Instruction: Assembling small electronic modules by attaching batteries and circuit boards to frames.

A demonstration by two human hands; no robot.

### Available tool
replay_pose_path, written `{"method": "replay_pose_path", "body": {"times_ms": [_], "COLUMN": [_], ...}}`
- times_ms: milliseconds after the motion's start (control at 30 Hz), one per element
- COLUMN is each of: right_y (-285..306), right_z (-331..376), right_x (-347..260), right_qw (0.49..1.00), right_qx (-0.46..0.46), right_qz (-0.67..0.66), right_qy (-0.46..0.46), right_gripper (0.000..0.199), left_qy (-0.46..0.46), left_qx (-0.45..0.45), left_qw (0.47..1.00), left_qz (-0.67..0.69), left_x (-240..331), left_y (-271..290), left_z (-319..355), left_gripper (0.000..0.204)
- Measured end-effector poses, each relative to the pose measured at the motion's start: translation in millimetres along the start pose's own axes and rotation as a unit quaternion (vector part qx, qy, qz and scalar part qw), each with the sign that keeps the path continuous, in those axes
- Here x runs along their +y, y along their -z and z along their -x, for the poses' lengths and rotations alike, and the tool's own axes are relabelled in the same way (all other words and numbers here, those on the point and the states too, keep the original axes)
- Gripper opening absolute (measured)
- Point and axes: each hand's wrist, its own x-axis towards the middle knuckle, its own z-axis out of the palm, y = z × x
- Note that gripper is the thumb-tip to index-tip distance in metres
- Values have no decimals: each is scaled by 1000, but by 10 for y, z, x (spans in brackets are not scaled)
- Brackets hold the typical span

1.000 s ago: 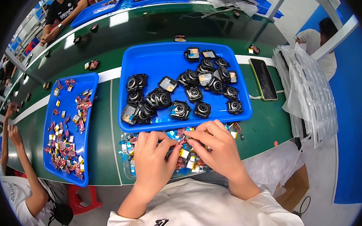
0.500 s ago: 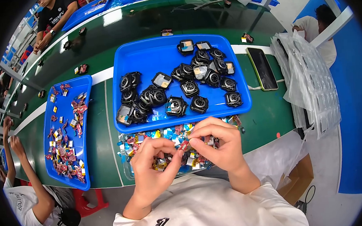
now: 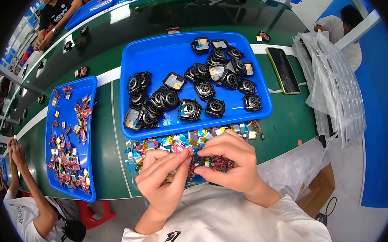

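Note:
My left hand [image 3: 164, 179] pinches a small red circuit board [image 3: 178, 148] between thumb and fingertips. Just to its right, my right hand [image 3: 235, 163] is open, thumb and fingers apart, with nothing visible between them. Under both hands lies a clear tray [image 3: 132, 170] heaped with small red boards, silver-and-yellow battery-like pieces and blue bits; my hands hide part of the heap. Directly beyond it is a large blue tray [image 3: 162, 47] holding several black watch cases [image 3: 214, 107], some showing round backs and some their open insides.
At left stands a narrower blue tray [image 3: 93, 123] of red boards and small battery-like pieces. A phone [image 3: 283, 70] lies right of the large tray, beside stacked clear plastic sheets [image 3: 335, 88]. Loose parts dot the green conveyor [image 3: 150, 17] beyond. Other people work at left and far right.
Both hands held close round the red board before; now my left hand has it, raised and turned, and my right hand has let go and opened. Parts on the conveyor have shifted slightly left.

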Motion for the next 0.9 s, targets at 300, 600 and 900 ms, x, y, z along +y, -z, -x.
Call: {"method": "replay_pose_path", "body": {"times_ms": [300,600,900], "right_y": [58,62,44], "right_z": [47,14,57], "right_x": [7,-36,-23], "right_qw": [996,998,995], "right_qx": [-7,-50,0], "right_qz": [-50,-33,-24], "right_qy": [-68,-34,-93], "right_gripper": [23,23,16], "left_qy": [-83,-103,-57], "left_qx": [10,-13,-38], "left_qw": [984,985,992], "left_qz": [-159,-137,-105], "left_x": [68,19,58], "left_y": [17,-3,0], "left_z": [-15,-45,-58], "left_gripper": [28,23,19]}}
